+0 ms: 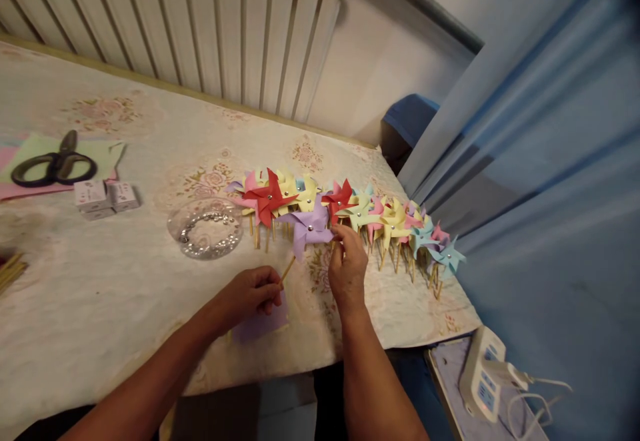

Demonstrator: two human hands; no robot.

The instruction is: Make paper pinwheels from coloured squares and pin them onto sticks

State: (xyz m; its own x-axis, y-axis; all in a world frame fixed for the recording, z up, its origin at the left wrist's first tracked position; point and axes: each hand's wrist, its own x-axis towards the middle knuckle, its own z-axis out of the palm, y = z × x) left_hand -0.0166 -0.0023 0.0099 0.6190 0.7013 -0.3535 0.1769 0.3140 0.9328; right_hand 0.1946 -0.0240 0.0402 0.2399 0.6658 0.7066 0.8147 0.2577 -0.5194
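Observation:
A purple paper pinwheel (309, 226) with a shiny pin at its centre is held up over the table. My left hand (260, 289) is closed around the lower end of its thin wooden stick (287, 270). At the pinwheel's right side, my right hand (349, 261) is closed, fingertips pinching a blade tip. Behind it stands a long row of finished pinwheels in several colours, among them a red pinwheel (269, 196) and a light blue pinwheel (449, 256). A square of purple paper (263, 321) lies under my left hand, which partly covers it.
A clear round dish (173, 228) of shiny pins stands left of the row. Farther left are black-handled scissors (55, 166) on coloured paper (106, 154), small white boxes (93, 196) and a bundle of sticks (11, 271). A power strip (481, 374) and blue curtain (545, 228) are at right.

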